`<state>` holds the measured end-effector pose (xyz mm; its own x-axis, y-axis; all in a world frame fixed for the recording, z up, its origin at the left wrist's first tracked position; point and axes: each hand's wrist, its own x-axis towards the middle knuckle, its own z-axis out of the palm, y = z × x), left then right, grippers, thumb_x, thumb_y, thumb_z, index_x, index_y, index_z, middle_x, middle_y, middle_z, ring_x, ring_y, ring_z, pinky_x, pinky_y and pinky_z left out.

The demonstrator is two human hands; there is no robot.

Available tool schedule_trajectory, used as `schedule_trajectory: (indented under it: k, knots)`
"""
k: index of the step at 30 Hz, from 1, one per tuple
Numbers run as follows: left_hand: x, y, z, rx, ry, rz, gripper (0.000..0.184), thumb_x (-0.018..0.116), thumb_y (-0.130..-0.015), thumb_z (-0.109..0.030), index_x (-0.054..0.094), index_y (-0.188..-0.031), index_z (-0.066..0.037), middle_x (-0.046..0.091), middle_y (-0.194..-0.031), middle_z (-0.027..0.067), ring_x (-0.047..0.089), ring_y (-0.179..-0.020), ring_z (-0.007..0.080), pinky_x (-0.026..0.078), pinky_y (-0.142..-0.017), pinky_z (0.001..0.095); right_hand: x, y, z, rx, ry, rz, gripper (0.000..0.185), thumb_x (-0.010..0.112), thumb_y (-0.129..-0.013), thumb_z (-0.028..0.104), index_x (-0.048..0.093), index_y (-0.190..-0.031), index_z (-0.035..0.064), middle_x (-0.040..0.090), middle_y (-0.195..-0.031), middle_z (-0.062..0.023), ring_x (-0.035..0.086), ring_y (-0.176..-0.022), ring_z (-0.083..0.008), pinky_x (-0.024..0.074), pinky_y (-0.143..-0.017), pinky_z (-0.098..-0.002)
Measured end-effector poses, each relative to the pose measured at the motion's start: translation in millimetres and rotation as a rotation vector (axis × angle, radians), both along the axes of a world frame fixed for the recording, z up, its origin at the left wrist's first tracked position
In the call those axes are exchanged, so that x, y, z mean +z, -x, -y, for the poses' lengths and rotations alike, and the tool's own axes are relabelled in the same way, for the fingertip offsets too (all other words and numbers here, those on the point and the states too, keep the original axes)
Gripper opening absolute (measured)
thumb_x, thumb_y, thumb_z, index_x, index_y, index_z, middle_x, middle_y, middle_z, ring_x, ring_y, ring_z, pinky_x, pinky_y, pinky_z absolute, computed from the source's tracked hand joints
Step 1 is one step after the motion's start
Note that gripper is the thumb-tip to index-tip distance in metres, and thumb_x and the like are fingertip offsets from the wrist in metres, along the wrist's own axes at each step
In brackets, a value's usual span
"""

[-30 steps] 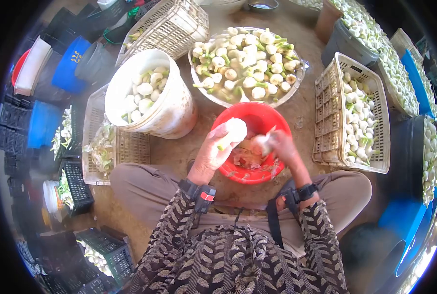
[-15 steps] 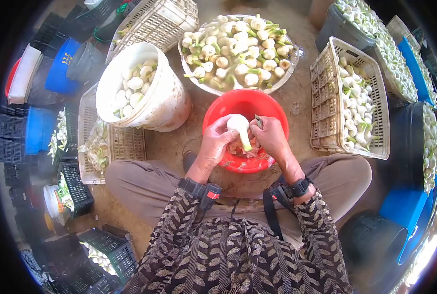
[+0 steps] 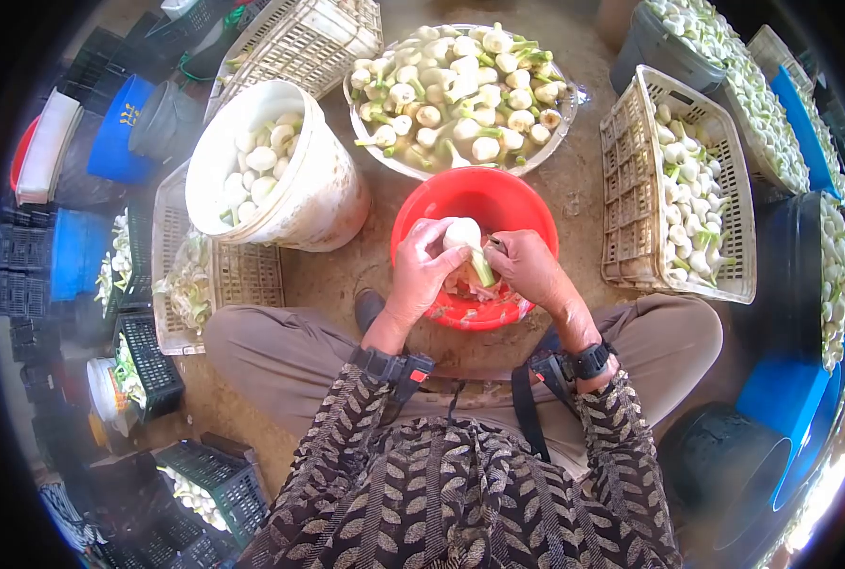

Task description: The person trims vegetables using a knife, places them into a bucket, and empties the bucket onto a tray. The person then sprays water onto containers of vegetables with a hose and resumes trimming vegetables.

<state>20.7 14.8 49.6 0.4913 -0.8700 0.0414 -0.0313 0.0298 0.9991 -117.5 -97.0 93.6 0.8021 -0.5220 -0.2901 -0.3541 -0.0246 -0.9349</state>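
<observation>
Left hand [image 3: 422, 272] pinches a bulb [image 3: 461, 232] over the red basin [image 3: 525, 196]; right hand [image 3: 528, 266], at the bulb's four o'clock, grips a small, indistinct object [image 3: 494, 245]. Apparent step: trimming; next move needs steady support. Beyond, ten o'clock: white bucket [image 3: 332, 194].

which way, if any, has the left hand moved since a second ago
Yes: judged against the red basin, the left hand has shifted right, farther in from the basin's left rim.

Readable text: nothing you can make out.
Blue bin [image 3: 111, 147]: yellow marks [image 3: 130, 115], far out to the left beyond your left hand [image 3: 422, 273], too small and blurred for you to read.
Wrist device [image 3: 405, 383]: red patch [image 3: 419, 376], just behind your left hand, showing you no legible lettering.
</observation>
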Motion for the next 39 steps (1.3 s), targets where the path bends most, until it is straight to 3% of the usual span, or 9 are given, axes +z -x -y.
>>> schedule_trajectory:
  k: [6, 8, 12, 20, 21, 26, 28, 34, 39]
  knots:
    - [13.8, -2.3, -3.6, -0.021, 0.041, -0.074, 0.037, 0.064, -0.08, -0.006, 0.055, -0.114, 0.006, 0.057, -0.106, 0.0079, 0.056, -0.097, 0.015, 0.046, -0.084, 0.0273, -26.4, -2.1, 3.4, -0.071, 0.261, -0.01, 0.021, 0.056, -0.081, 0.013, 0.053, -0.067, -0.0032, 0.049, -0.054, -0.0107, 0.048, -0.052, -0.0143, 0.042, -0.05, -0.0318]
    - [16.8, -1.2, -4.7, -0.099, 0.116, -0.632, 0.037, 0.062, -0.082, -0.01, 0.054, -0.116, 0.004, 0.057, -0.111, 0.0091, 0.057, -0.098, 0.0172, 0.046, -0.086, 0.0295, -43.8, -2.0, 8.7, -0.098, 0.405, -0.035, 0.023, 0.056, -0.081, 0.014, 0.054, -0.066, -0.0032, 0.053, -0.055, -0.0143, 0.056, -0.052, -0.0176, 0.0455, -0.05, -0.0335]
    - [13.8, -2.9, -6.9, -0.044, 0.345, -0.89, 0.041, 0.06, -0.084, -0.016, 0.051, -0.118, 0.005, 0.058, -0.11, 0.0125, 0.056, -0.102, 0.0204, 0.045, -0.09, 0.0325, -78.6, 2.0, 7.1, -0.008, 0.703, -0.228, 0.029, 0.061, -0.082, 0.021, 0.054, -0.066, -0.0025, 0.053, -0.058, -0.017, 0.055, -0.054, -0.022, 0.0439, -0.054, -0.0361]
    - [10.5, -6.9, -6.9, 0.037, 0.026, -0.486, 0.034, 0.062, -0.082, -0.007, 0.054, -0.113, 0.005, 0.06, -0.107, 0.0093, 0.058, -0.098, 0.0162, 0.048, -0.083, 0.0297, 3.3, -7.0, -0.9, -0.08, 0.007, 0.024, 0.03, 0.065, -0.082, 0.025, 0.055, -0.074, -0.002, 0.054, -0.061, -0.0112, 0.053, -0.055, -0.0179, 0.0424, -0.052, -0.0326]
    - [8.8, -4.6, -6.2, 0.029, -0.028, -0.373, 0.033, 0.062, -0.081, -0.006, 0.056, -0.112, 0.005, 0.06, -0.106, 0.0087, 0.058, -0.097, 0.015, 0.049, -0.082, 0.029, -4.7, -8.6, -1.1, 0.012, 0.304, 0.022, 0.028, 0.063, -0.082, 0.025, 0.058, -0.075, -0.0016, 0.057, -0.062, -0.0146, 0.057, -0.057, -0.0235, 0.0444, -0.055, -0.0345]
    - [6.7, -8.3, -9.1, -0.075, -0.197, 0.025, 0.034, 0.062, -0.08, -0.003, 0.055, -0.112, 0.006, 0.061, -0.102, 0.008, 0.058, -0.095, 0.013, 0.047, -0.083, 0.0255, -17.3, -9.6, 7.7, 0.09, 0.443, -0.012, 0.019, 0.057, -0.077, 0.019, 0.062, -0.074, 0.0008, 0.061, -0.071, -0.0201, 0.06, -0.068, -0.0358, 0.0462, -0.061, -0.043]
    - [4.8, -4.9, -13.1, -0.171, -0.058, -0.452, 0.032, 0.062, -0.08, -0.005, 0.057, -0.11, 0.004, 0.062, -0.102, 0.0074, 0.058, -0.096, 0.0137, 0.047, -0.086, 0.0268, -16.9, -10.5, 9.0, -0.029, 0.771, -0.173, 0.02, 0.057, -0.077, 0.02, 0.062, -0.072, 0.0007, 0.061, -0.07, -0.0194, 0.06, -0.069, -0.0366, 0.0465, -0.062, -0.045]
    - [4.2, -7.7, -13.8, -0.088, 0.265, -0.934, 0.044, 0.062, -0.084, -0.013, 0.045, -0.124, -0.004, 0.053, -0.12, 0.0106, 0.054, -0.108, 0.0233, 0.047, -0.09, 0.0377, -62.1, 3.0, 6.5, 0.03, 0.622, -0.227, 0.024, 0.062, -0.077, 0.019, 0.058, -0.088, -0.0024, 0.062, -0.083, -0.0237, 0.06, -0.079, -0.0383, 0.0472, -0.066, -0.0443]
    - [-0.8, -4.0, -13.1, -0.096, 0.325, -0.94, 0.054, 0.067, -0.079, -0.011, 0.042, -0.127, -0.008, 0.053, -0.119, 0.009, 0.052, -0.111, 0.0219, 0.044, -0.095, 0.0366, -5.6, -9.5, -3.9, -0.181, -0.176, 0.133, 0.022, 0.068, -0.079, 0.014, 0.051, -0.087, 0.0025, 0.054, -0.072, -0.0002, 0.054, -0.072, -0.0045, 0.0431, -0.058, -0.0202]
